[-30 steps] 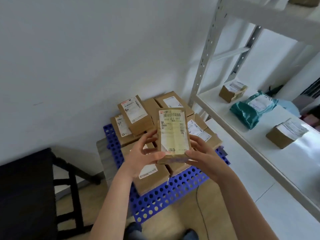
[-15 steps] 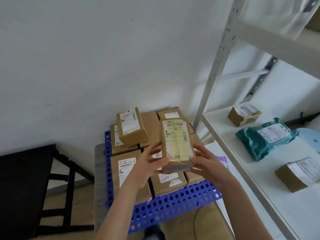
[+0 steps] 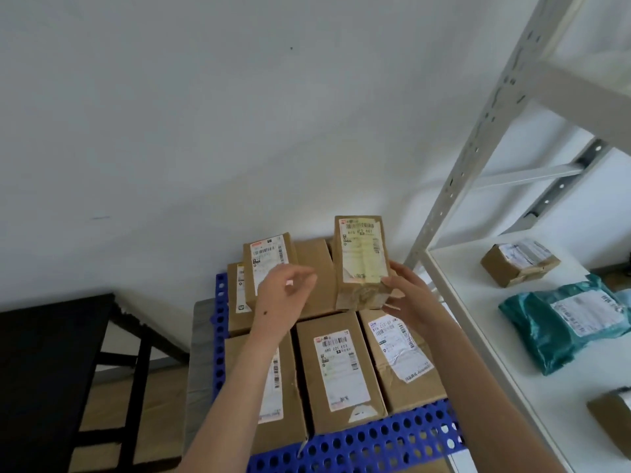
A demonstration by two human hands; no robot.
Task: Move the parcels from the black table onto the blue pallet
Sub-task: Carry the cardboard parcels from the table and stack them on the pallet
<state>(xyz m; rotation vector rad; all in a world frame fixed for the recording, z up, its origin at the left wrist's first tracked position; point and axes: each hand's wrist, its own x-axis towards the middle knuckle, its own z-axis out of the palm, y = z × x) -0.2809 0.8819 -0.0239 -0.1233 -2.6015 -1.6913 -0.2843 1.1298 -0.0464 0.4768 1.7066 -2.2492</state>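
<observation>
One wide-angle view, worn on the person's head, looks forward and down along both forearms. It faces a white wall (image 3: 205,114), with the blue pallet (image 3: 375,442) close below; the pallet's near edge lies almost at the frame's bottom. The left grip (image 3: 283,288) and the right grip (image 3: 409,298), holding a parcel (image 3: 362,261), sit near the lens, mid-frame. The black surface (image 3: 41,370) is cropped at lower left, a white shelf (image 3: 505,336) at right.
</observation>
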